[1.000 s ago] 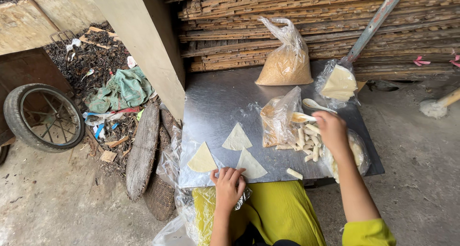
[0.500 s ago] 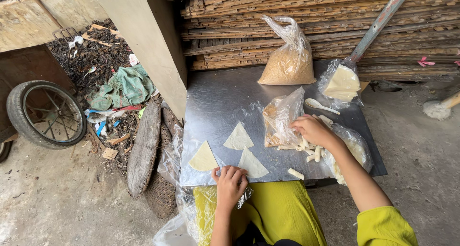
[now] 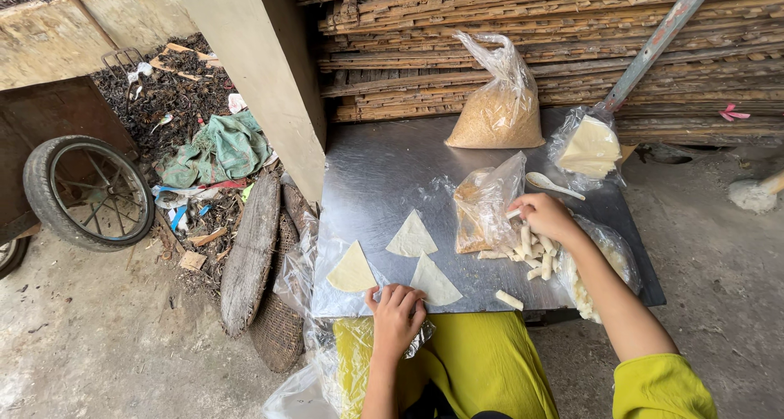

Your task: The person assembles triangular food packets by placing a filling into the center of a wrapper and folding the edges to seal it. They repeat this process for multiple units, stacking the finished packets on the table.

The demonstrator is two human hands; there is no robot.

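1. Head view: a person in yellow-green clothes sits at a low metal table [image 3: 384,170], seen from above, both bare arms stretched over it.
2. The left hand [image 3: 398,314] lies flat at the table's near edge, fingers spread and holding nothing, its fingertips just beside the nearest of three pale triangular wrappers [image 3: 434,281].
3. The other two wrappers lie close by: one [image 3: 353,269] to the left, one [image 3: 412,237] further in.
4. The right hand [image 3: 545,217] is curled over a heap of small pale sticks [image 3: 531,251], pinching one stick [image 3: 513,214] between fingertips beside a crumpled clear bag [image 3: 487,200].
5. A single stick [image 3: 509,300] lies apart near the table's front edge.
6. A white spoon [image 3: 554,184] rests just beyond the right hand.
7. At the back stand a tied bag of brown grain [image 3: 496,113] and a bag of stacked wrappers [image 3: 589,148].
8. Another clear bag [image 3: 608,256] of pale pieces sits under the right forearm.
9. A wheel [image 3: 88,193] stands well off to the left, on the ground.
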